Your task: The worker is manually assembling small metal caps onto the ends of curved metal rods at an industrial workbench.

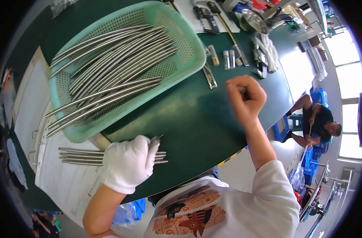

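Observation:
My left hand (127,162), in a white glove, is closed around a shiny metal rod (155,140). Only a short end of it shows past the thumb, and the rest is hidden. Beneath that hand several straight metal rods (82,156) lie side by side, partly over a paper sheet. My right hand (247,97) is bare and curled into a fist above the green table. Whatever its fingers may hold is too small to make out. Beyond the left hand stands a light green plastic basket (127,133) with many long, thin metal rods (121,61) in it.
Small clear-capped vials (229,59) and a metal ruler (209,76) lie right of the basket. Farther back are a caliper (206,19), a tape measure strip (228,31) and white gloves (270,53). A ring binder (40,150) lies at left. Another person (319,123) sits at far right, holding a long rod.

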A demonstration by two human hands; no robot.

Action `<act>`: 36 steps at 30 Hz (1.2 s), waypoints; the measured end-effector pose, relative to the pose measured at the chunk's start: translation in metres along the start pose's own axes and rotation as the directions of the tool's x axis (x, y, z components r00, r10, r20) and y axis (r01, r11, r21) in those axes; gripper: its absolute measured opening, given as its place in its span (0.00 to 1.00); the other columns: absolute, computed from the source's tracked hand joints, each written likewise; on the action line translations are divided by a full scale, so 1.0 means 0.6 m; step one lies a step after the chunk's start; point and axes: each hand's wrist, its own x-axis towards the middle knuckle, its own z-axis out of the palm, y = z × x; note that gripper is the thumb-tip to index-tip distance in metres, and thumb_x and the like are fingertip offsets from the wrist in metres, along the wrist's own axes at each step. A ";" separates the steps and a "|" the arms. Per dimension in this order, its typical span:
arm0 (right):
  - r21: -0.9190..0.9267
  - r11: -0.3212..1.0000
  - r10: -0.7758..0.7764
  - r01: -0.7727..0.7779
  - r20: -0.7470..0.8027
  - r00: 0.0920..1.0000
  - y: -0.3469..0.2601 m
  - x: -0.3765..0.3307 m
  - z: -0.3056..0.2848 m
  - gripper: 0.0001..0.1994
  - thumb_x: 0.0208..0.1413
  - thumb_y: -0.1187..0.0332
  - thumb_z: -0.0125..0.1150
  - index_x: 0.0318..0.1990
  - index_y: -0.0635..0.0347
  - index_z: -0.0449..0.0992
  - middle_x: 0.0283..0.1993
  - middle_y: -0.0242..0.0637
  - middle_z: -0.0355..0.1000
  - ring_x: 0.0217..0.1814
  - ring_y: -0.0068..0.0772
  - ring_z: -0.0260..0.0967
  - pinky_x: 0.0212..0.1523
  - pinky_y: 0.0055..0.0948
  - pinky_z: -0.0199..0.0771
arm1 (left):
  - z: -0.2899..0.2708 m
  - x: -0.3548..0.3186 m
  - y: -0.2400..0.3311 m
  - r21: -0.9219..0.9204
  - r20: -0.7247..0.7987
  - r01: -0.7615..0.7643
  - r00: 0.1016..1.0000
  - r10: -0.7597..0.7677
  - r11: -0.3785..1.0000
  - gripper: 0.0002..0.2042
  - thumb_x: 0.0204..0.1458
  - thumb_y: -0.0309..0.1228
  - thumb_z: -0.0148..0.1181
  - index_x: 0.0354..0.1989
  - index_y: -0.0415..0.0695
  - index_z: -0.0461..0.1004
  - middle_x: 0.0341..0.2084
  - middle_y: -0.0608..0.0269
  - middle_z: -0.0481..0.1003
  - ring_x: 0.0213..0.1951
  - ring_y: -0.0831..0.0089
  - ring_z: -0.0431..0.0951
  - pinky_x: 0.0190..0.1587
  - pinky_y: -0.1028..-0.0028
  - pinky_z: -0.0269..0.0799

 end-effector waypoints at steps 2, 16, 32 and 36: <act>-0.238 0.969 0.028 -0.064 -0.154 0.988 0.033 0.002 -0.041 0.02 0.44 0.77 0.62 0.27 0.62 0.75 0.19 0.25 0.67 0.16 0.10 0.54 0.16 0.13 0.53 | -0.005 -0.001 0.004 0.006 0.006 0.011 1.000 -0.011 1.000 0.12 0.51 0.37 0.56 0.21 0.46 0.65 0.07 0.60 0.67 0.10 0.62 0.69 0.16 0.65 0.65; -0.574 0.804 0.143 -0.155 -0.066 0.987 0.057 -0.012 -0.070 0.05 0.45 0.69 0.58 0.30 0.58 0.75 0.20 0.33 0.68 0.17 0.23 0.62 0.21 0.22 0.62 | -0.008 -0.002 0.005 0.010 0.029 0.028 0.999 -0.028 1.000 0.11 0.52 0.36 0.55 0.22 0.45 0.65 0.08 0.59 0.68 0.11 0.60 0.70 0.16 0.64 0.65; 0.386 0.907 -0.199 -0.169 0.746 0.636 -0.079 -0.024 0.084 0.10 0.49 0.79 0.59 0.41 0.65 0.70 0.31 0.32 0.72 0.14 0.15 0.54 0.16 0.18 0.52 | 0.007 -0.005 -0.003 -0.025 -0.054 -0.045 0.998 0.044 0.999 0.14 0.49 0.37 0.56 0.19 0.45 0.60 0.06 0.62 0.66 0.10 0.62 0.69 0.13 0.65 0.64; 0.382 0.916 -0.221 -0.123 0.736 0.639 -0.094 -0.027 0.090 0.11 0.48 0.78 0.57 0.41 0.62 0.71 0.33 0.37 0.71 0.26 0.34 0.68 0.26 0.26 0.67 | 0.004 -0.008 -0.006 -0.033 -0.039 -0.054 0.998 0.053 0.998 0.14 0.49 0.37 0.56 0.20 0.45 0.61 0.07 0.62 0.66 0.10 0.62 0.69 0.13 0.65 0.64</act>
